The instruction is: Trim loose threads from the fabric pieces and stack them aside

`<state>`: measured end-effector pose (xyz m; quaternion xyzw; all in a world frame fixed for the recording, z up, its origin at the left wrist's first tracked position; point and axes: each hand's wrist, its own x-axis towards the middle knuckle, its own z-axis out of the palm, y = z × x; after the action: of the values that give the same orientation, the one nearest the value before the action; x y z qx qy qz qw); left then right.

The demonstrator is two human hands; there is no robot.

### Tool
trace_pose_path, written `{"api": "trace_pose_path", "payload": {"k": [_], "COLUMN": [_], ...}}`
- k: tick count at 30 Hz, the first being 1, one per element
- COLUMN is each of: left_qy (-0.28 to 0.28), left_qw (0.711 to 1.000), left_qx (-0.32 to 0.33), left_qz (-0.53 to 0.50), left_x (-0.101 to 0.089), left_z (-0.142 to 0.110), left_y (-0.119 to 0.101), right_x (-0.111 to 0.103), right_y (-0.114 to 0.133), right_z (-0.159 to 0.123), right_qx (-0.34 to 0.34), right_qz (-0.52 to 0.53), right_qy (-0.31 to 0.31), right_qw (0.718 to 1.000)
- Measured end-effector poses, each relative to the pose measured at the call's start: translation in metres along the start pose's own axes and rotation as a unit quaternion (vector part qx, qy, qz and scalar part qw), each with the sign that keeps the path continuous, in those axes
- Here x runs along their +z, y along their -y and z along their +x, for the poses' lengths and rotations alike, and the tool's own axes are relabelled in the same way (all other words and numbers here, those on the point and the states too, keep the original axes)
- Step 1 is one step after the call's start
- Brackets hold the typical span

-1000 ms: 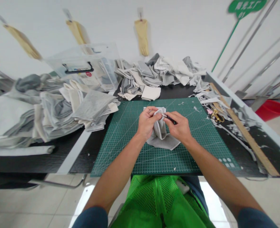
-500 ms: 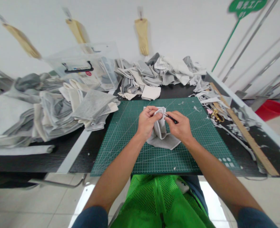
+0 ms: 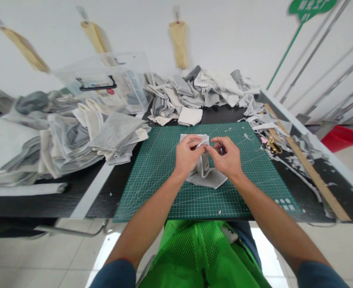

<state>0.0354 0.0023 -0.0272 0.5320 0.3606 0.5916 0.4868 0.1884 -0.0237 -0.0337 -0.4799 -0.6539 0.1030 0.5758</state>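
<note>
In the head view, your left hand [image 3: 190, 154] pinches the folded light-grey cloth [image 3: 204, 170], whose near part rests on the green gridded cutting mat [image 3: 155, 172]. Your right hand [image 3: 226, 158] grips a small dark tool [image 3: 222, 149] beside the cloth's right side. Gold-coloured scissors [image 3: 274, 147] lie farther right.

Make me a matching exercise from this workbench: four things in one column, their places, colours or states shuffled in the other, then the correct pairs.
Things:
1. Grey cloth
2. Cutting mat
3. Scissors
4. Dark tool

Descriptions:
A. Gold-handled, lying left of the wooden strip
B. Held in the right hand
C. Pinched by the left hand
D. Green, with a grid

Pairs: 1-C, 2-D, 3-A, 4-B
</note>
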Motion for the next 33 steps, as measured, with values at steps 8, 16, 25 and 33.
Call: {"api": "trace_pose_path", "payload": {"k": [8,16,25,33], "left_qy": [0.016,-0.045,-0.07,-0.06], "left_qw": [1.0,0.998,0.995,0.997], "left_qx": [-0.007,-0.026,-0.025,-0.015], "left_qz": [-0.017,-0.031,-0.071,-0.051], "left_x": [0.0,-0.001,-0.004,-0.002], "left_z": [-0.002,0.003,0.004,0.001], "left_y": [-0.001,0.006,0.005,0.004], "right_x": [0.001,0.0,0.004,0.004], "right_y": [-0.008,-0.014,-0.003,-0.004], "right_z": [0.002,-0.001,-0.004,-0.005], "right_qx": [0.072,0.014,-0.055,-0.056], "right_qz": [0.063,0.037,-0.047,-0.051], "right_qy": [-0.004,0.028,0.038,0.033], "right_qw": [0.995,0.999,0.997,0.997]}}
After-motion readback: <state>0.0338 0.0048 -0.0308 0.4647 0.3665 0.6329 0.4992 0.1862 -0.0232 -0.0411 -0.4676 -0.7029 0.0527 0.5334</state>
